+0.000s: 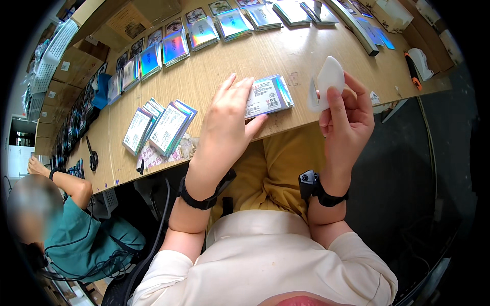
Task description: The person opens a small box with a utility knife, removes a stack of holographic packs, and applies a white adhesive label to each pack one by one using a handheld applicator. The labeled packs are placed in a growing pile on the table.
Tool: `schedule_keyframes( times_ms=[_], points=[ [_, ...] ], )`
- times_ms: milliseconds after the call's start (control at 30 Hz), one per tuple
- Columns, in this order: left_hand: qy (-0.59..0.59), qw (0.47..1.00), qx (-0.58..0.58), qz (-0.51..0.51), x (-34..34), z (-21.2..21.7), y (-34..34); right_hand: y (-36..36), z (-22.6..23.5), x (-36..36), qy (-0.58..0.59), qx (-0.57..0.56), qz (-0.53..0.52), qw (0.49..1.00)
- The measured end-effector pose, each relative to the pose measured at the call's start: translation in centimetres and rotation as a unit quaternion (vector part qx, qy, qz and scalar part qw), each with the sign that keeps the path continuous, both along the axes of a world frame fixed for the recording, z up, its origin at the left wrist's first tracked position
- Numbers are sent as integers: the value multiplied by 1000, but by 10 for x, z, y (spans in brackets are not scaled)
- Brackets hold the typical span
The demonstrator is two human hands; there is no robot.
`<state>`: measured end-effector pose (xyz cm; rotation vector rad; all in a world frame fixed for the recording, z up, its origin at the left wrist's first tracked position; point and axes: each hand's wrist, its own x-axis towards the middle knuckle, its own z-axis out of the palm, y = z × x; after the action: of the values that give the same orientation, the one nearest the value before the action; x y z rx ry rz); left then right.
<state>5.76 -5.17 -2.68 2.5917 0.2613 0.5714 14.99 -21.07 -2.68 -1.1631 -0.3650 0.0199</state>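
My left hand (228, 115) lies palm down over the left end of a stack of sleeved cards (266, 97) near the table's front edge. Its fingers are stretched out, and its thumb lies along the near side of the stack. The top card shows printed text and a barcode. To the right, my right hand (347, 117) is raised and pinches a flat white plastic piece (331, 76) with a pointed top and a clear part on its left side. Two more stacks of sleeved cards, a left one (138, 131) and a right one (171, 127), lie left of my left hand.
Shiny card stacks (203, 33) line the far side of the wooden table (224, 58), with picture cards behind them. Black scissors (92, 154) lie at left, an orange-handled cutter (412, 71) at right. A person in a teal shirt (74, 237) sits at the left.
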Motion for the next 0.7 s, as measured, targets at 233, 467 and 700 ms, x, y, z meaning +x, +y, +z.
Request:
schedule_keyframes(
  times_ms=[233, 467, 700],
  points=[
    [-85, 990, -100, 52, -7, 9, 0, 1, 2, -1, 10, -15, 11, 1000],
    [-172, 849, -500, 12, -44, 25, 7, 4, 16, -26, 10, -18, 89, 996],
    [-180, 838, -516, 17, -57, 19, 8, 15, 18, -49, -35, -16, 184, 982]
  ],
)
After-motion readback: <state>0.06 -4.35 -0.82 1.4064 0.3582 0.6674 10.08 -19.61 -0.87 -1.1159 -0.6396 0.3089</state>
